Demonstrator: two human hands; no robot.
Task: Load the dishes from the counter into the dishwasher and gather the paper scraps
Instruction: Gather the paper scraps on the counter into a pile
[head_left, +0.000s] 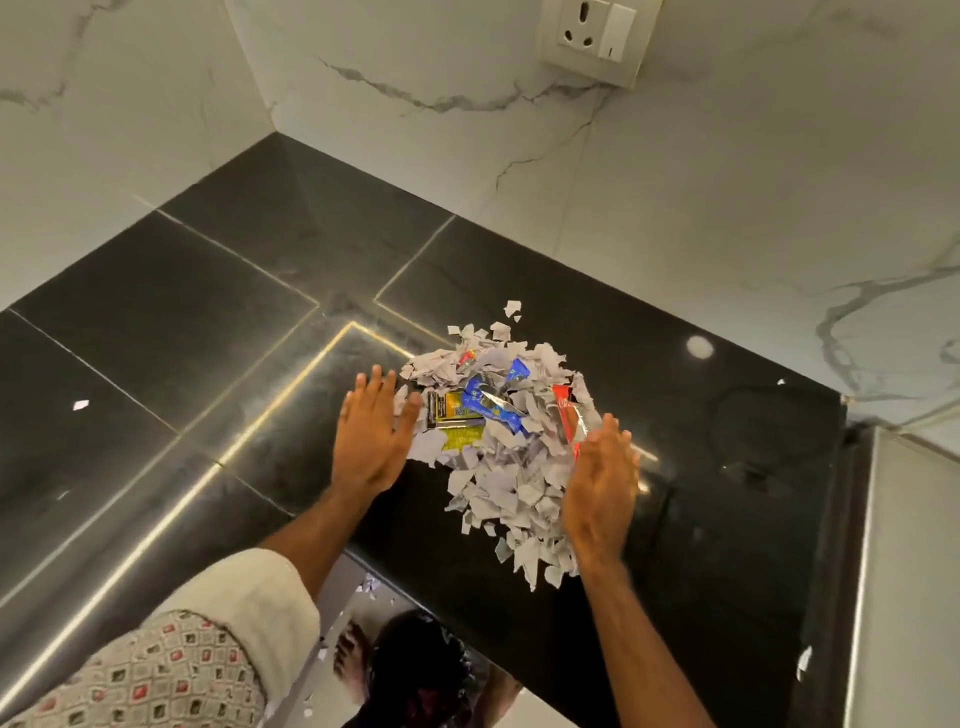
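A heap of torn white paper scraps (511, 483) lies on the black counter (208, 291), mixed with a yellow wrapper (451, 410), a blue wrapper (488, 400) and a red wrapper (569, 418). My left hand (371, 434) lies flat with straight fingers against the heap's left side. My right hand (602, 480) stands on edge with straight fingers against the heap's right side, slightly blurred. One stray scrap (80, 405) lies far to the left. No dishes or dishwasher are in view.
Marble walls meet in a corner behind the counter, with a wall socket (592, 36) up high. The counter's front edge runs below my arms; a few scraps (370, 586) lie on the floor there. A steel-edged surface (904, 571) borders the counter on the right.
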